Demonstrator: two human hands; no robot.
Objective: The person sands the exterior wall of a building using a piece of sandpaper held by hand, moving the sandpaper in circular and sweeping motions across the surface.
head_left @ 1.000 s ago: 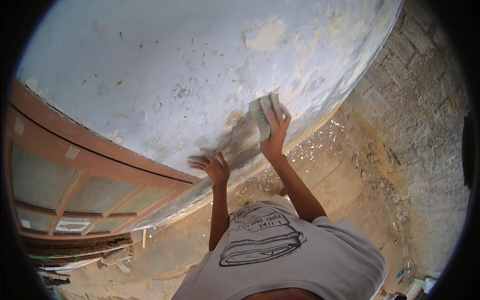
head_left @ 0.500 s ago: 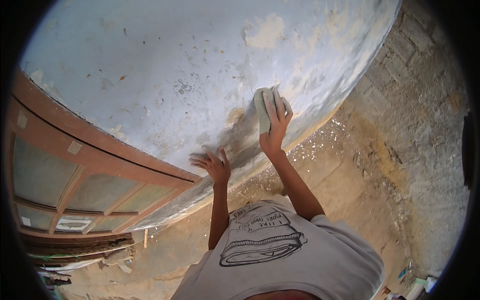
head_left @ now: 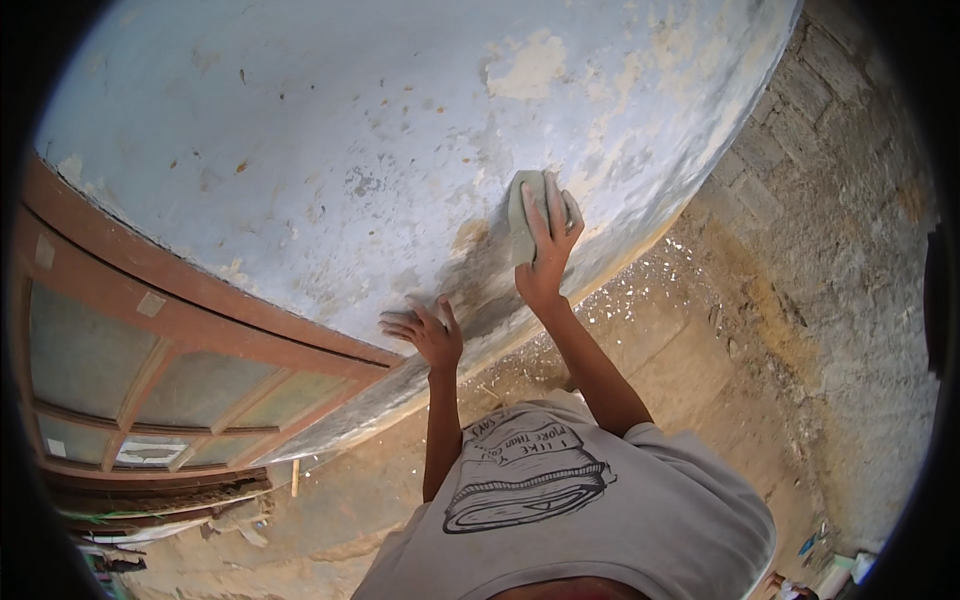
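A pale blue wall point(head_left: 330, 120) with worn, peeling paint fills the upper part of the head view. Against it my right hand point(head_left: 552, 240) presses a grey-green piece of sandpaper point(head_left: 521, 215), fingers stretched along the sheet. The side facing the wall is hidden. Lower down and to the left, my left hand point(head_left: 435, 338) rests on the wall with its fingers spread and nothing in it. A bare patch point(head_left: 530, 66) of cream undercoat shows above the sandpaper, and a dark smudged area lies between the two hands.
A brown wooden window frame point(head_left: 200, 290) with glass panes borders the wall at left. White paint flakes point(head_left: 640, 285) litter the dirt ground below. On the right stands a rough block wall point(head_left: 820, 220). Planks and debris point(head_left: 150, 510) lie at lower left.
My right hand and the sandpaper have shifted slightly up and left along the wall. My left hand stays at nearly the same place.
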